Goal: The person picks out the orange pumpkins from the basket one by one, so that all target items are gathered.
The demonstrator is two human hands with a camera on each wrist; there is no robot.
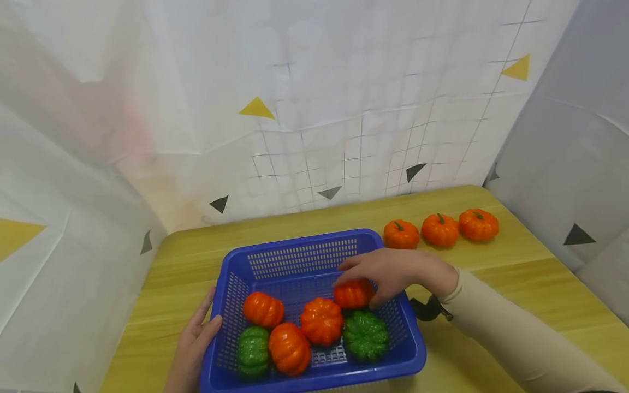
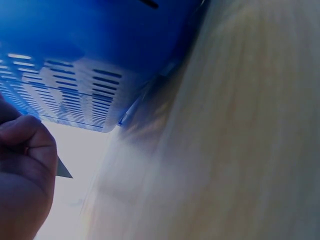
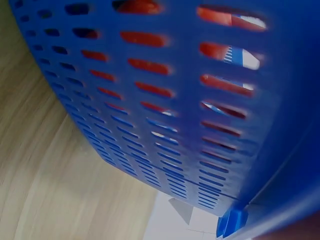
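A blue plastic basket (image 1: 314,385) with slotted walls stands on the table, holding several small orange pumpkins (image 1: 321,321) and two green pumpkins (image 1: 366,335). Over its right side reaches my right hand (image 1: 385,271), fingers and thumb curled round an orange pumpkin (image 1: 352,295) in the basket's back right part. My left hand (image 1: 193,341) holds the basket's left rim, thumb on the edge and the other fingers along the outside. Part of the left hand (image 2: 25,165) shows beside the slotted wall in the left wrist view. The right wrist view has the basket's outer wall (image 3: 185,130), with orange visible through its slots.
Three orange pumpkins (image 1: 439,230) sit in a row on the wooden table (image 1: 491,284), behind and right of the basket. White patterned sheeting (image 1: 314,180) rises at the back and both sides. A dark curved object (image 1: 426,309) shows under the right wrist.
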